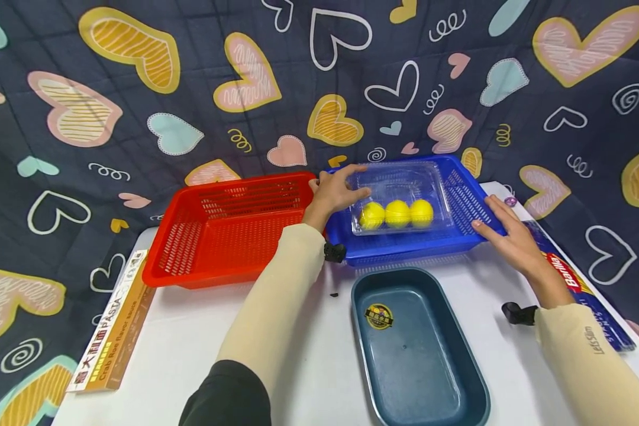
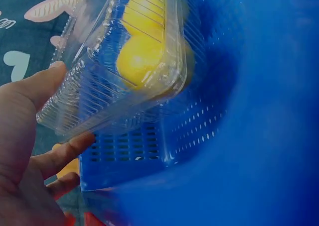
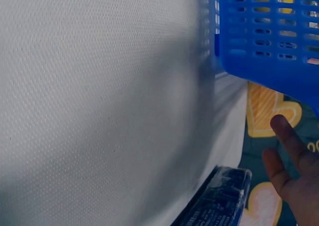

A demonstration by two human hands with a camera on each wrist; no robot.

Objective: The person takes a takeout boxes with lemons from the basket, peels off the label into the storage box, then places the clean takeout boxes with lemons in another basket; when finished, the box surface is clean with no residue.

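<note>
My left hand holds the left end of a clear plastic box with three yellow balls showing along its near side. In the left wrist view, thumb and fingers lie spread at the end of this box, which is tilted over the blue basket. Beneath the box, the blue plastic basket has slotted walls. By the basket's right end is my right hand, its fingers extended. The right wrist view has two of its fingers apart from the basket wall; whether others touch is hidden.
A red basket stands left of the blue one. Nearer me lies a dark teal tray with a round sticker. A pasta box is at the left table edge, a blue Barilla package at the right. A heart-patterned cloth hangs behind.
</note>
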